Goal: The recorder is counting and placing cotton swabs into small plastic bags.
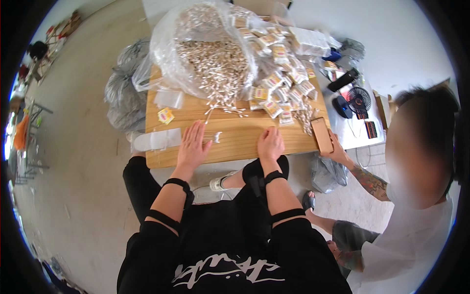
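My left hand (pixel 194 145) lies flat with its fingers stretched out over one end of a flat, translucent plastic bag (pixel 159 140). A small row of cotton swabs (pixel 213 137) sticks out on the right side of that hand. Over to the right, my right hand (pixel 270 143) rests at the table's front edge with its fingers curled in; whatever they may hold is hidden. Beyond both hands, a big clear plastic bag (pixel 159 46) spills a heap of loose cotton swabs (pixel 215 68) onto the wooden table (pixel 235 128).
Many small packs of swabs (pixel 274 81) are piled at the back right. Yellow labels (pixel 166 115) and clear bags (pixel 169 100) lie at left. A co-worker's hand (pixel 338 149) holds a phone (pixel 321 135) at the right edge. A small fan (pixel 359 100) stands on a side table.
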`<state>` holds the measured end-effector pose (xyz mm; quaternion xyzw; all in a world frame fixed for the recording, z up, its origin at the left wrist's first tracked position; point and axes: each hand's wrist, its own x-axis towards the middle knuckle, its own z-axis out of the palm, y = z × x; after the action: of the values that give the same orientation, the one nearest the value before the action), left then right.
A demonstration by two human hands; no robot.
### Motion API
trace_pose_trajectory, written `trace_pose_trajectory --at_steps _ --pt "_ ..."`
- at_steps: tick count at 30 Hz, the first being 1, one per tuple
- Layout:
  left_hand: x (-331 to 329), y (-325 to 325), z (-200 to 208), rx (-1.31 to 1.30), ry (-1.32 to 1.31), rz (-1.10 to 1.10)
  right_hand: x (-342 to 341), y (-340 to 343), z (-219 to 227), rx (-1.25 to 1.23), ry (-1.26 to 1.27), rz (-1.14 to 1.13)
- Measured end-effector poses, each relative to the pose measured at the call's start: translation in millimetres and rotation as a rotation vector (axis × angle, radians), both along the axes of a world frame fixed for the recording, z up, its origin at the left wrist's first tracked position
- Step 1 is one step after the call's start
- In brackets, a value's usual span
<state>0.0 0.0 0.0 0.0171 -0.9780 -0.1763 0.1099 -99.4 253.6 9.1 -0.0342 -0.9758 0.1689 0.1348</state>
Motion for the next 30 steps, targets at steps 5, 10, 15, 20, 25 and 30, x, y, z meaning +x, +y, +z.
trace_pose_trajectory --at_steps 5,10,15,20,25,30 --pt "3 -18 3 0.025 0.109 0.005 5 -17 1 -0.075 0.107 0.043" --pt "2 -10 7 0.048 0.117 -0.011 17 -40 -2 -0.036 0.188 0.293" --pt "5 -10 10 0.046 0.112 -0.022 34 -94 6 -0.208 0.153 0.596" --pt "5 -11 9 0.144 0.143 -0.024 24 -99 5 -0.194 0.096 0.615" --pt "6 -9 9 0.16 0.154 0.037 15 -79 4 -0.126 0.121 0.463" --pt "5 -10 8 0.079 0.142 0.053 15 -81 4 -0.128 0.138 0.457"
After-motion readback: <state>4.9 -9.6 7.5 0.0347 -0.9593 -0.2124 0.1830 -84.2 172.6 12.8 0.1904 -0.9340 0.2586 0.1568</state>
